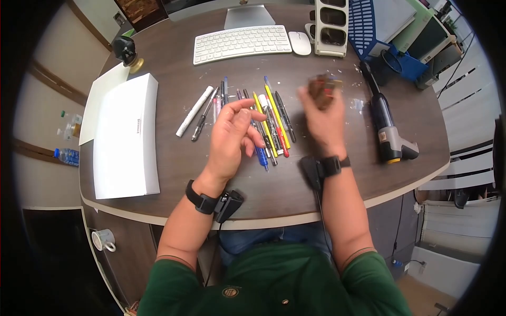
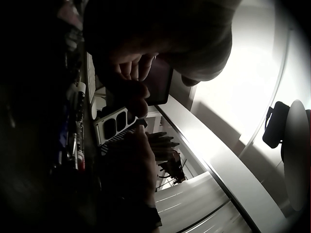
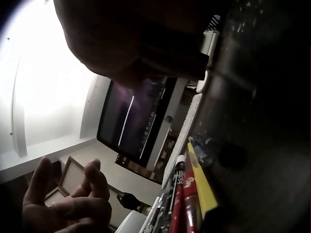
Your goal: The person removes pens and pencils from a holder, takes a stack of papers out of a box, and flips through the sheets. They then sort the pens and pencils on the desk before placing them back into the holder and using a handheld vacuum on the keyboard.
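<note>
In the head view, my right hand (image 1: 324, 126) grips a small brown object (image 1: 321, 90) with red patches, blurred and kept off to the right of the pens. The right wrist view shows that hand only as a dark shape. My left hand (image 1: 229, 142) is over the left part of the pens with its fingers loosely bent and nothing held. Beneath and around it lie several pens and pencils, among them a blue pen (image 1: 262, 158), a red pen (image 1: 285, 152) and a yellow pencil (image 1: 270, 100). A white marker (image 1: 194, 111) lies at the left of the spread.
A white box (image 1: 124, 137) lies on the left of the desk. Behind the pens are a white keyboard (image 1: 242, 44) and a mouse (image 1: 300, 43). A handheld vacuum (image 1: 387, 126) is at the right, with a blue basket (image 1: 363, 31) behind it. Paper scraps dot the desktop.
</note>
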Demonstrator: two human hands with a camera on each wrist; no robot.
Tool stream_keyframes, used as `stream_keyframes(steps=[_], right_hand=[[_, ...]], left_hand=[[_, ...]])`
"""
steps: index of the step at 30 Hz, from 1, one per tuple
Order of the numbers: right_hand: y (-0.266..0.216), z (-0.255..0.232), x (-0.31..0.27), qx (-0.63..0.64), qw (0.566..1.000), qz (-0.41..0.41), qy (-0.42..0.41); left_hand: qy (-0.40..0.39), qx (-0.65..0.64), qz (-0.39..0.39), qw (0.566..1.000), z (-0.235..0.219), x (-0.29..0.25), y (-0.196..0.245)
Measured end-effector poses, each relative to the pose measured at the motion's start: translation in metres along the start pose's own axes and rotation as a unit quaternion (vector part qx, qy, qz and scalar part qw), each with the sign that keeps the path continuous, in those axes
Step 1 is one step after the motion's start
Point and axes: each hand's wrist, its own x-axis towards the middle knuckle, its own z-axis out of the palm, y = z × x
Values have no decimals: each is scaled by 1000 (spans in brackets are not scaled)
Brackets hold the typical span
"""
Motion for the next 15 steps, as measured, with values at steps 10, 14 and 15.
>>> stream_keyframes(steps=[10,14,15], right_hand=[[37,5,-2,-40,997,55,-48],[22,4,-4,-29,998,46,-36],[22,5,-5,-27,997,45,-49]], left_hand=[[10,51,-20,998,4,-1,1],[10,61,-25,998,4,0,1],[12,56,-25,998,4,0,1]])
